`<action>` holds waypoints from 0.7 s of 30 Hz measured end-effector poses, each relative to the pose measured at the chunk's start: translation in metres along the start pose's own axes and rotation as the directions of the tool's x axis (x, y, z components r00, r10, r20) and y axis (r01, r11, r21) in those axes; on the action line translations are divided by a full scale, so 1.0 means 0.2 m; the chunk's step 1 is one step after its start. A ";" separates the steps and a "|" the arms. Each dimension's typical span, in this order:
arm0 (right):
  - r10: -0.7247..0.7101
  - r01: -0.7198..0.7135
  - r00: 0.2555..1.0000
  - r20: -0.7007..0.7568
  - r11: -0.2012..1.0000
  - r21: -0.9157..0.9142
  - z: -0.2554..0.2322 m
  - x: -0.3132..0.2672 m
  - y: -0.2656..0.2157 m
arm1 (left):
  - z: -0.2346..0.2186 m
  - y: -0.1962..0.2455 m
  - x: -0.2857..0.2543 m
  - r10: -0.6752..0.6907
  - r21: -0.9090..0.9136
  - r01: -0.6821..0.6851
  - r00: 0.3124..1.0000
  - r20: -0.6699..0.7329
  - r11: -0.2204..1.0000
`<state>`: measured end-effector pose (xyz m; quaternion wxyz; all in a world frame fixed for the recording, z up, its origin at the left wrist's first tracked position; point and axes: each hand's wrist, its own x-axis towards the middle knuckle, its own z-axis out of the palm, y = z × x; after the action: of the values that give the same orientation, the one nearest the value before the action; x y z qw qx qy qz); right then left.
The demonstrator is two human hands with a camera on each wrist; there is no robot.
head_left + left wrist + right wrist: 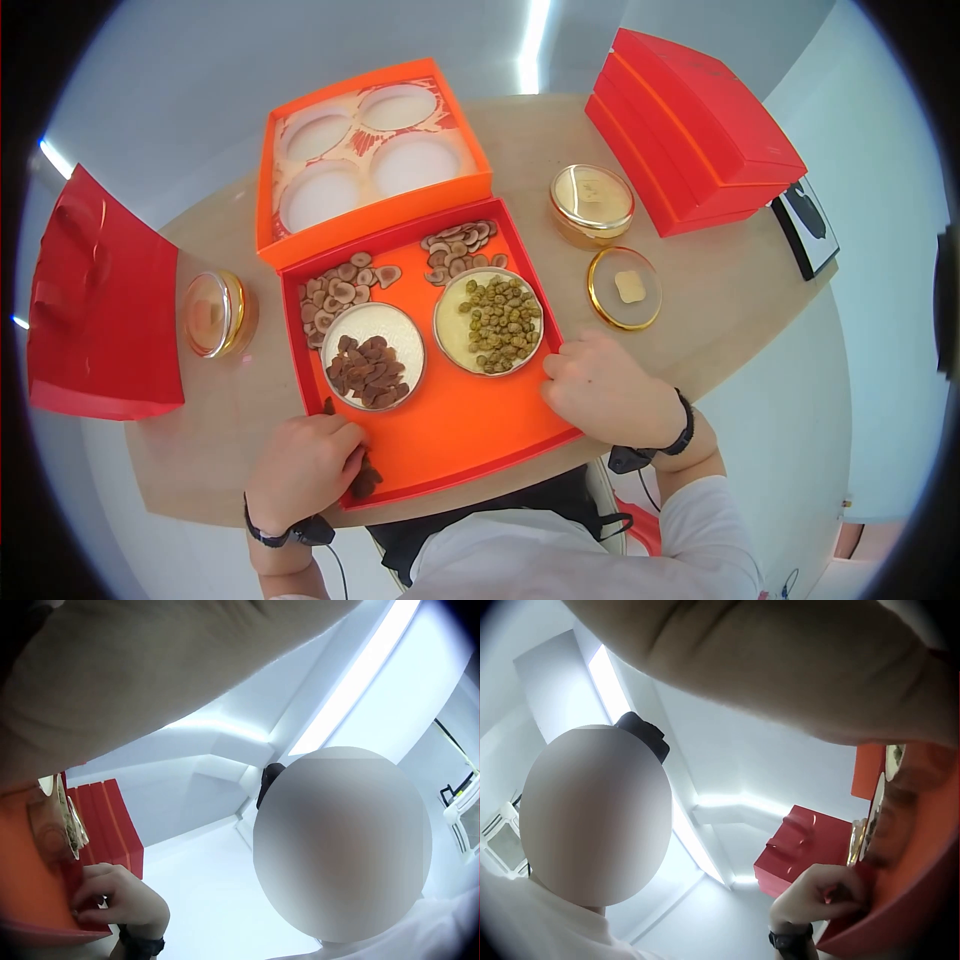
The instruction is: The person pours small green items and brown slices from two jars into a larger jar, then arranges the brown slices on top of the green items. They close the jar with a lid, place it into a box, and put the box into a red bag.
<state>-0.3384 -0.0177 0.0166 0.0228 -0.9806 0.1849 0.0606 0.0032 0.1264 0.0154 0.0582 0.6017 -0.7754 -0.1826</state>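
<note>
My left hand (305, 465) is at the near left corner of the red box (450, 435), its curled fingers holding dark brown dried slices (367, 480) against the left wall; the fingertips are partly hidden. My right hand (615, 390) bends its fingers over the box's right rim. Inside the box, a round white lid (375, 325) bears reddish-brown dried flakes (370, 372), and another round dish (455, 335) bears green dried buds (503, 322). Pale brown round slices (340, 292) line the far left corner, and more slices (460, 248) lie at the far right.
Behind stands an orange box (375, 215) with four-hole insert pattern, several round recesses. A gold-rimmed jar (220, 315) and a red bag (105, 300) are left. To the right are another jar (590, 205), a gold-rimmed lid (625, 290) and stacked red boxes (695, 140).
</note>
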 end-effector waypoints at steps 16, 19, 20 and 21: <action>0.218 -0.093 0.872 -0.439 0.953 0.287 0.00 0.14 0.05 | -0.01 0.00 0.00 0.025 0.000 -0.025 0.999 0.025 1.000; 0.256 -0.096 0.855 -0.450 0.933 0.348 -0.02 0.14 0.04 | -0.02 0.00 0.01 0.041 -0.003 -0.041 0.999 0.020 0.999; 0.265 -0.104 0.847 -0.462 0.933 0.345 -0.02 0.15 0.04 | -0.02 0.00 0.00 0.045 -0.003 -0.045 0.999 0.018 0.999; 0.274 -0.112 0.838 -0.473 0.933 0.343 -0.03 0.15 0.03 | -0.02 0.00 0.00 0.046 -0.006 -0.045 0.999 0.019 0.999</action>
<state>-0.3129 -0.0347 0.0182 0.1159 -0.9218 0.2902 -0.2295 0.0036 0.1250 0.0191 0.0567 0.5820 -0.7888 -0.1893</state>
